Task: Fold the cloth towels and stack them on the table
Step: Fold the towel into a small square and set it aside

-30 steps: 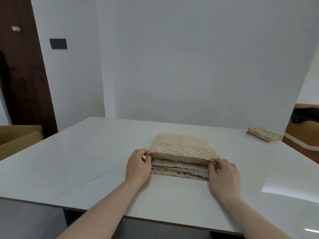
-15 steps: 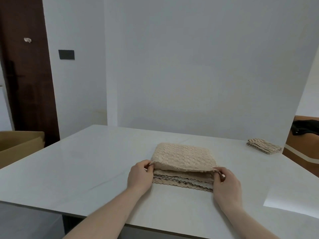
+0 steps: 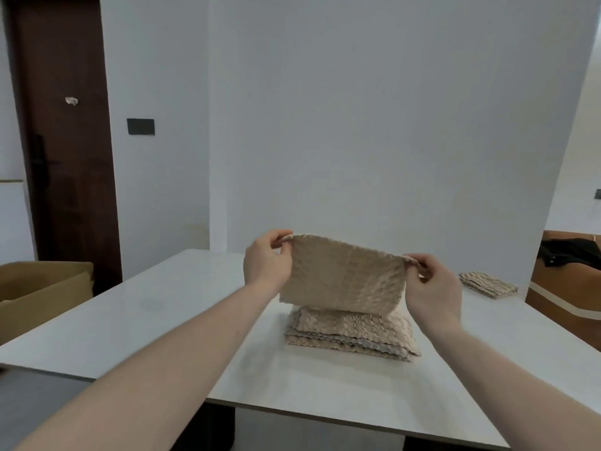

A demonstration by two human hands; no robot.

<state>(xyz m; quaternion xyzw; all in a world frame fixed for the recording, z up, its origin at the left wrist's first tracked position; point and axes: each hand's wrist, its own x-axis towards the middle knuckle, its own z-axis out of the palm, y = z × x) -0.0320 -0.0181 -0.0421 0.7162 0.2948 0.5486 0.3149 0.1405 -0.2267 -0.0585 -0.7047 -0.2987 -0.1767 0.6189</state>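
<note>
The towel (image 3: pixel 341 281) is hanging down mid-frame, stretched left to right. The left hand (image 3: pixel 265 263) and right hand (image 3: pixel 432 288) are pinching its top corners.

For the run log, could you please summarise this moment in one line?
left hand: pinches corner | right hand: pinches corner | beige textured cloth towel: held above beige towel pile | white table

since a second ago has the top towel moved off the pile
Yes. The top towel has gone up off the pile on the table, pinched by left hand and right hand.
</note>
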